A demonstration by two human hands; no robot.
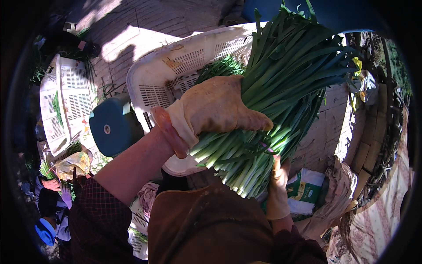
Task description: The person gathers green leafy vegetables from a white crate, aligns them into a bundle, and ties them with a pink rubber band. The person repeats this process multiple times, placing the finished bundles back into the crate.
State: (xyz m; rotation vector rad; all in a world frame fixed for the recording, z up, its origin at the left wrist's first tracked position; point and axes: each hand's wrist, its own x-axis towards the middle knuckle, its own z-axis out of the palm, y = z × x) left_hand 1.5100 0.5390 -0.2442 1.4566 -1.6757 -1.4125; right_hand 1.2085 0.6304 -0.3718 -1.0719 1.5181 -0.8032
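A big bunch of long, flat-leaved greens [293, 69], like garlic chives, is held up in front of me. Its pale stem ends [244, 175] point towards my body. My left hand [214, 105], in a soiled tan glove with a reddish band at the wrist, lies across the bunch and grips it. At the stems' right side my right hand [279, 184], also gloved, holds the bunch; its fingers are partly hidden. A thin pink tie [268, 148] shows on the stems near that hand. Beneath is a white plastic crate [148, 71] with more greens [222, 69] inside.
A teal-topped stool [110, 127] stands left of the crate, beyond it another white crate [77, 95]. At lower left, another person's hands [51, 184] hold greens. A printed sack [306, 191] lies at right, near a brick edging [366, 148]. A blue object [313, 13] is at the top.
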